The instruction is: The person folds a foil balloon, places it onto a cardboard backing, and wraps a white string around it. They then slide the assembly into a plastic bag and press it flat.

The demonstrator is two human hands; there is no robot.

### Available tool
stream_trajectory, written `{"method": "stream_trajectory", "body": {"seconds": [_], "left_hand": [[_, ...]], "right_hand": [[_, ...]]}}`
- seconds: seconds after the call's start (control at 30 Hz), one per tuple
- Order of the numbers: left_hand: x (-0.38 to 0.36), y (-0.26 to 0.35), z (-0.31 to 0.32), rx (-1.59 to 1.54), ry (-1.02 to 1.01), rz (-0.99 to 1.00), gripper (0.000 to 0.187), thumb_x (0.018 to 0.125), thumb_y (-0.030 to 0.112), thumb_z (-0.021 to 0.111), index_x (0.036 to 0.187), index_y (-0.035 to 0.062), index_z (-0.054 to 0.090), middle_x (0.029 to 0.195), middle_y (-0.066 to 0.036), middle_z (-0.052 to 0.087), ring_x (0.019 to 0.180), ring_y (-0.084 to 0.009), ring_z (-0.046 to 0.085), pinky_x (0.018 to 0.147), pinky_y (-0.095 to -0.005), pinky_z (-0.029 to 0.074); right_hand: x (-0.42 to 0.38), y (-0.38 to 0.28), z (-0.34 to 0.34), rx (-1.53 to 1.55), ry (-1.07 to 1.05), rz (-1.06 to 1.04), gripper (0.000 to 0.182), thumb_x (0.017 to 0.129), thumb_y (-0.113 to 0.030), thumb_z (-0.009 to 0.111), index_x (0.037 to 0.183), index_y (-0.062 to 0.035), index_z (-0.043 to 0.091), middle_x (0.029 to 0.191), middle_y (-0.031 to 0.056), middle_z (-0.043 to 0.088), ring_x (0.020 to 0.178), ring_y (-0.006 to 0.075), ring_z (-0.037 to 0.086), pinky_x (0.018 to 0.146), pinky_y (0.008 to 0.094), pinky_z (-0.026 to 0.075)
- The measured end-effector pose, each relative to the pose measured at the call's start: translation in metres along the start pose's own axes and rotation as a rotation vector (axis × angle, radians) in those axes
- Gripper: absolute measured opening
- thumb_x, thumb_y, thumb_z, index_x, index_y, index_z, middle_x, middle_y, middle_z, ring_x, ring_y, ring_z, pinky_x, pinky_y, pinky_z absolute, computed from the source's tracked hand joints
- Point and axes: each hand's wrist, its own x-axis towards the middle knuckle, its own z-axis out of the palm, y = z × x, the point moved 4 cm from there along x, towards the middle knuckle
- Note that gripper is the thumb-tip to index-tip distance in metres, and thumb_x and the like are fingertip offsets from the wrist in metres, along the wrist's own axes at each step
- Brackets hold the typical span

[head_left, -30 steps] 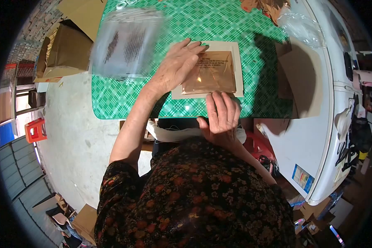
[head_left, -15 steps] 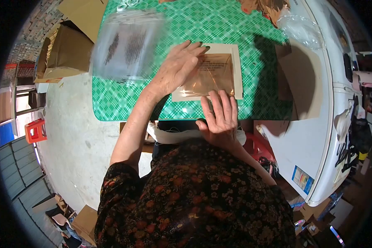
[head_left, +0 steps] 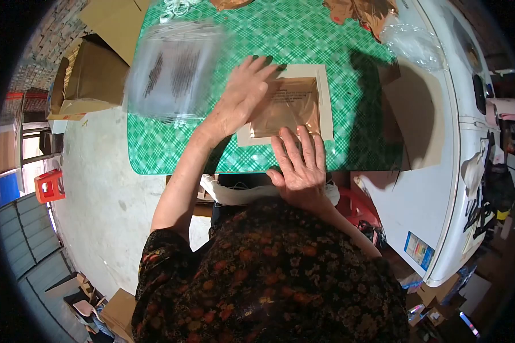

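Observation:
A shiny brown see-through plastic bag (head_left: pixel 294 114) with printed warning text lies flat on a beige card (head_left: pixel 325 103) near the table's front edge. My left hand (head_left: pixel 243 94) is stretched over the left side of the bag and card, fingers spread and slightly blurred; it hides their upper left part. At the bag's lower edge, my right hand (head_left: pixel 300 163) rests its fingertips, palm down and fingers apart.
To the left on the green checked table (head_left: pixel 269 34) sits a stack of clear printed bags (head_left: pixel 177 68). Crumpled brown plastic (head_left: pixel 363 17) and clear plastic (head_left: pixel 412 43) lie back right, beside a white appliance (head_left: pixel 423 200). An open cardboard box (head_left: pixel 91 74) stands left.
My left hand has shifted slightly left across the bag, its fingers spreading. My right hand stays at the lower edge. The whole view has tilted a little.

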Motion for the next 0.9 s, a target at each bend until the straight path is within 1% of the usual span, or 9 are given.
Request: {"method": "stream_trajectory", "body": {"seconds": [0.1,0.2,0.3,0.4,0.5,0.6,0.7,0.8,0.9], "left_hand": [[0.003,-0.003,-0.012,-0.113,-0.005,-0.069,0.069,0.116,0.058,0.038,0.165,0.0098,0.046,0.173,-0.017,0.040,0.164,-0.0363,0.028,0.134,-0.0479,0.019],[0.009,0.001,-0.018,-0.214,-0.001,-0.159,0.064,0.115,0.046,0.043,0.161,0.0019,0.048,0.166,-0.021,0.049,0.158,-0.0380,0.038,0.131,-0.0456,0.028],[0.015,-0.004,-0.022,-0.143,-0.021,-0.172,0.065,0.115,0.047,0.042,0.162,0.0026,0.048,0.163,-0.020,0.053,0.154,-0.0372,0.044,0.129,-0.0447,0.032],[0.017,-0.010,-0.023,-0.147,-0.039,-0.174,0.065,0.115,0.048,0.041,0.162,0.0034,0.048,0.162,-0.020,0.054,0.153,-0.0379,0.046,0.128,-0.0459,0.033],[0.018,-0.014,-0.022,-0.138,-0.023,-0.155,0.066,0.115,0.050,0.041,0.162,0.0042,0.048,0.160,-0.019,0.057,0.151,-0.0376,0.047,0.127,-0.0460,0.033],[0.018,-0.011,-0.023,-0.163,-0.023,-0.187,0.066,0.115,0.050,0.041,0.162,0.0043,0.048,0.157,-0.018,0.060,0.151,-0.0375,0.047,0.127,-0.0459,0.034],[0.018,-0.012,-0.023,-0.169,-0.014,-0.180,0.066,0.115,0.050,0.042,0.162,0.0045,0.048,0.155,-0.017,0.062,0.150,-0.0372,0.048,0.127,-0.0458,0.034],[0.018,-0.014,-0.022,-0.160,-0.016,-0.176,0.066,0.115,0.050,0.041,0.163,0.0046,0.048,0.156,-0.017,0.061,0.150,-0.0370,0.048,0.126,-0.0458,0.035],[0.018,-0.015,-0.021,-0.113,-0.007,-0.132,0.065,0.115,0.050,0.041,0.162,0.0043,0.049,0.156,-0.018,0.061,0.150,-0.0376,0.048,0.126,-0.0462,0.035]], "right_hand": [[0.000,0.000,0.002,-0.006,-0.011,0.004,0.064,0.096,-0.041,0.072,0.146,-0.0026,0.066,0.157,0.0189,0.058,0.149,0.0470,0.048,0.124,0.0671,0.032],[0.001,0.001,0.002,-0.027,-0.004,0.008,0.061,0.100,-0.043,0.065,0.145,-0.0027,0.067,0.156,0.0186,0.059,0.148,0.0471,0.049,0.124,0.0669,0.032],[0.002,0.001,0.002,-0.030,-0.012,0.007,0.062,0.099,-0.043,0.066,0.145,-0.0024,0.067,0.157,0.0183,0.059,0.149,0.0468,0.048,0.124,0.0669,0.031],[0.002,0.001,0.002,-0.017,-0.006,0.010,0.063,0.097,-0.038,0.068,0.148,-0.0016,0.065,0.159,0.0183,0.056,0.149,0.0478,0.047,0.123,0.0659,0.032],[0.004,0.001,0.001,0.000,-0.021,0.014,0.062,0.097,-0.037,0.068,0.147,-0.0007,0.065,0.159,0.0191,0.056,0.149,0.0484,0.047,0.123,0.0669,0.032],[0.007,0.000,-0.001,0.010,-0.033,0.024,0.061,0.097,-0.036,0.068,0.147,-0.0003,0.065,0.158,0.0198,0.056,0.148,0.0486,0.046,0.122,0.0678,0.031],[0.008,0.002,0.001,0.018,-0.052,0.038,0.072,0.089,-0.039,0.079,0.148,-0.0022,0.063,0.160,0.0190,0.054,0.152,0.0467,0.044,0.125,0.0698,0.026],[0.009,0.003,0.002,0.024,-0.095,0.055,0.076,0.086,-0.036,0.083,0.150,-0.0025,0.060,0.162,0.0190,0.051,0.154,0.0460,0.040,0.126,0.0705,0.022],[0.009,0.004,0.001,0.023,-0.110,0.057,0.077,0.087,-0.037,0.083,0.152,-0.0027,0.058,0.163,0.0192,0.049,0.156,0.0454,0.037,0.127,0.0705,0.021]]}}
